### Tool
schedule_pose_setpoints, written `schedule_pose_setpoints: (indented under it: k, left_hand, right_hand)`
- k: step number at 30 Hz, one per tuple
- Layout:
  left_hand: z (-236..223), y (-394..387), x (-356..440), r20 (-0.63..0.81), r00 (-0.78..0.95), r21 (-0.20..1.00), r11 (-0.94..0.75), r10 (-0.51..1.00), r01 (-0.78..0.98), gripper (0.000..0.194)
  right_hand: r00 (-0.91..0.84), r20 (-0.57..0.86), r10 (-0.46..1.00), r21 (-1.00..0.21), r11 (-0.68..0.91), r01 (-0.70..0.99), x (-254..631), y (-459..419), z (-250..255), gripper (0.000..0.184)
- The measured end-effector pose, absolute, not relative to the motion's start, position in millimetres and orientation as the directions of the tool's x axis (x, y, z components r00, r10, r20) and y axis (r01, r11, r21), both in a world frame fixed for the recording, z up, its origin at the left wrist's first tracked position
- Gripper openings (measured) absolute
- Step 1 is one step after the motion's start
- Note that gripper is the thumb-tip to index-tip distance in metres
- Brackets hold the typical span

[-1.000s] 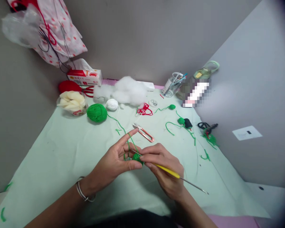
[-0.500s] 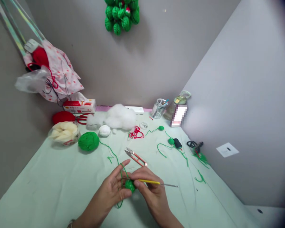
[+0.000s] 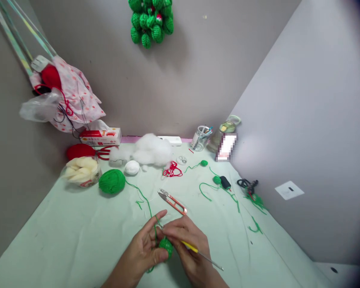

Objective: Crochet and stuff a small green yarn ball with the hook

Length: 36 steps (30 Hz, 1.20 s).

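My left hand pinches a small green crochet piece between thumb and fingers, with green yarn looped over its raised index finger. That strand runs back across the cloth to a green yarn ball. My right hand grips a yellow-handled crochet hook, its tip at the green piece and its metal shaft pointing right. Both hands sit low over the pale green cloth. Orange thread snips lie just beyond my fingers.
At the back lie white stuffing, a white ball, red yarn, a tub of cream pieces, a tissue box and a jar of tools. Green crochet scraps lie right. Green crochet pieces hang on the wall.
The view has tilted up, so my hands sit lower in frame. The hook has swung from level to slanting down-right, and my right hand has closed in over the green piece.
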<state>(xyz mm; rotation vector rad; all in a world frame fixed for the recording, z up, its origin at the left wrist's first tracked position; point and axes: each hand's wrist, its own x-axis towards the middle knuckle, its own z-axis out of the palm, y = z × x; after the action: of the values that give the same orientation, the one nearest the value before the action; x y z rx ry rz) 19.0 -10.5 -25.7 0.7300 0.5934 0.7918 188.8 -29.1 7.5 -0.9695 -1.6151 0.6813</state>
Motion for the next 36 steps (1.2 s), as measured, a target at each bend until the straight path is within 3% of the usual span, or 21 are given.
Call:
schedule_pose_setpoints:
  k: [6, 14, 21, 29, 36]
  left_hand:
    - [-18, -10, 14, -0.220, 0.604, 0.773, 0.514, 0.766, -0.371, 0.100]
    - [-6, -4, 12, -0.251, 0.608, 0.758, 0.544, 0.753, -0.361, 0.115]
    - [-4, -4, 12, -0.285, 0.586, 0.759, 0.552, 0.758, -0.345, 0.112]
    - [-26, 0, 13, -0.178, 0.553, 0.785, 0.456, 0.814, -0.420, 0.106]
    - [-6, -2, 8, -0.259, 0.537, 0.794, 0.493, 0.803, -0.355, 0.096]
  right_hand:
    - [-0.083, 0.413, 0.907, -0.904, 0.419, 0.080, 187, -28, 11, 0.022]
    - [-0.086, 0.390, 0.917, -0.915, 0.397, 0.074, 186, -27, 16, 0.019]
    - [-0.071, 0.363, 0.929, -0.921, 0.369, 0.124, 186, -28, 12, 0.015]
    - [-0.031, 0.430, 0.902, -0.886, 0.429, 0.177, 187, -26, 11, 0.012]
    - [-0.006, 0.364, 0.931, -0.924, 0.361, 0.128, 190, -26, 9, 0.017]
